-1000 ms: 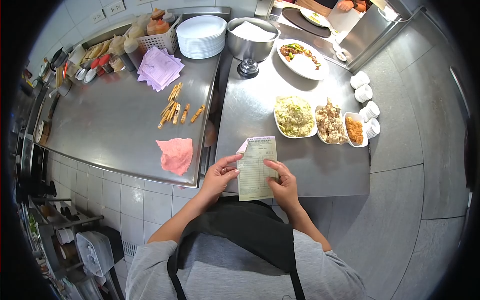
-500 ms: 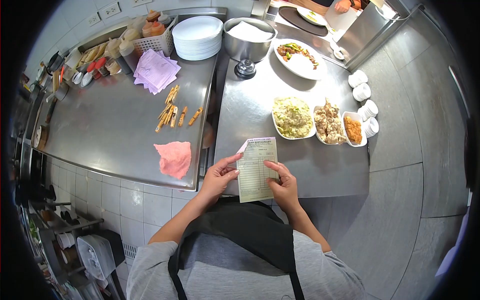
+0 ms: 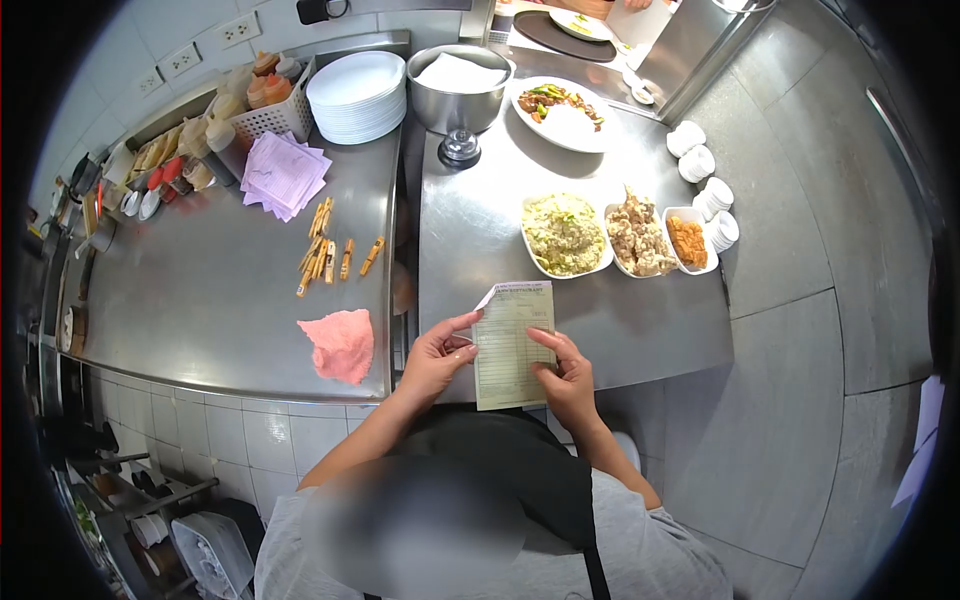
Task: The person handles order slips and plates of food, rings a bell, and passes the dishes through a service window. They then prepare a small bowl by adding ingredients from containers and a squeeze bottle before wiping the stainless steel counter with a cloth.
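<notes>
- Spanning the left side, a grey stainless-steel worktop (image 3: 190, 285) is set beside a second steel worktop (image 3: 640, 335), with a narrow gap left between them.
- A round, shiny metal pot (image 3: 445, 112) and a tall stack of round white plates (image 3: 357, 95) are placed at the back.
- An oval white plate (image 3: 590, 147), laden with rice and a brown-and-green dish, is set to the right of the pot.
- Three white containers (image 3: 585, 273) filled with food are lined up nearer the front.
- The left edge of a pale green, ruled paper slip (image 3: 510, 355) is pinched by the thumb and forefinger of the left hand (image 3: 430, 365); its right edge is grasped by the right hand (image 3: 570, 385). Fingers behind the paper are hidden.
- The slip is held upright at the second worktop's near edge.
- A crumpled pink cloth (image 3: 340, 345) is laid on the left worktop, near several slim tan wooden clips (image 3: 330, 262).
</notes>
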The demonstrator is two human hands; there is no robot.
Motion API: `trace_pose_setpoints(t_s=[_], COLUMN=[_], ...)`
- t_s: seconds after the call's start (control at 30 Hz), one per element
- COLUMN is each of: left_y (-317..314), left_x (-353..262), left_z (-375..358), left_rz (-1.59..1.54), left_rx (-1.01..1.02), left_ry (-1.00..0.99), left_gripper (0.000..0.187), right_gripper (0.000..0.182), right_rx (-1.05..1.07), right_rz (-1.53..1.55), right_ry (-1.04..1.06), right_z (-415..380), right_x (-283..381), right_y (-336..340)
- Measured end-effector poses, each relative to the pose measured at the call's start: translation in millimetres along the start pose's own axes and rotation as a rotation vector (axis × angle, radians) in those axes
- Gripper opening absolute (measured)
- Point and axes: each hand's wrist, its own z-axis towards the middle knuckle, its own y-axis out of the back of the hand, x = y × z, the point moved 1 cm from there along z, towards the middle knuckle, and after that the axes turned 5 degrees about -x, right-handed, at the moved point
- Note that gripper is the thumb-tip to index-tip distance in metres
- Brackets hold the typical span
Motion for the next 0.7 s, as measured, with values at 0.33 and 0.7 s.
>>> trace_pose_setpoints(t_s=[0.33, 0.7], left_y=[29.5, 47.6], left_x=[-2.4, -9.9], left_z=[-24.6, -40.0], left_rz=[0.006, 0.066], left_rx=[-0.112, -0.134], left_ry=[-0.083, -0.037], left_gripper=[0.047, 0.049], right_gripper=[0.045, 0.044], right_rx=[0.102, 0.088], right_rz=[-0.048, -0.05], right_ry=[0.03, 0.073], right_z=[3.3, -6.8], right_x=[1.2, -1.9], right_y=[-32.7, -52.1])
